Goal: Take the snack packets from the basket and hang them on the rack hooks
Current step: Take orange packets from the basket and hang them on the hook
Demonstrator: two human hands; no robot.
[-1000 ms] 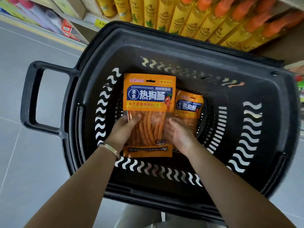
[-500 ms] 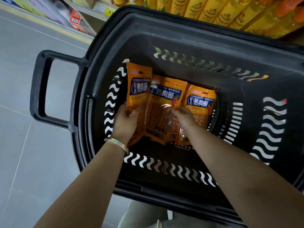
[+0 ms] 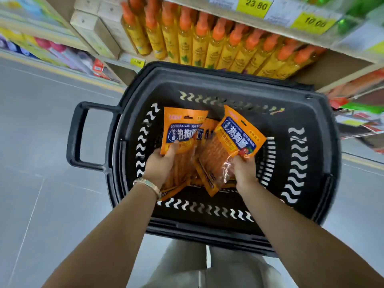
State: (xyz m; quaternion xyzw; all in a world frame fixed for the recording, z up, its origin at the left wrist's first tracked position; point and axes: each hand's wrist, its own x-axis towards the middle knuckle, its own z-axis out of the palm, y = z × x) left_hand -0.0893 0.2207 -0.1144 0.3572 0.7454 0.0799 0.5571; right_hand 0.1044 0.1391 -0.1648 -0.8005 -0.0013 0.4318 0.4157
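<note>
Our left hand (image 3: 161, 166) pinches one orange packet (image 3: 182, 129) low on its label, and our right hand (image 3: 242, 168) clutches a second packet (image 3: 239, 138) by its crinkled clear window. Both tilt up inside the black basket (image 3: 228, 84), over loose packets (image 3: 208, 130). Such low holds on slick film could slip or snag a neighbour. The labels read "SUSHIREGOUCHANG" and 热狗肠. The shelf tags (image 3: 257, 5) say 23.80 and 10.00.

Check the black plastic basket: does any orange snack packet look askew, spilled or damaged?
Nothing looks spilled or torn. The tilted orange snack packet in the right hand is crumpled at its clear lower part; the orange packet in the left hand stands straighter.
</note>
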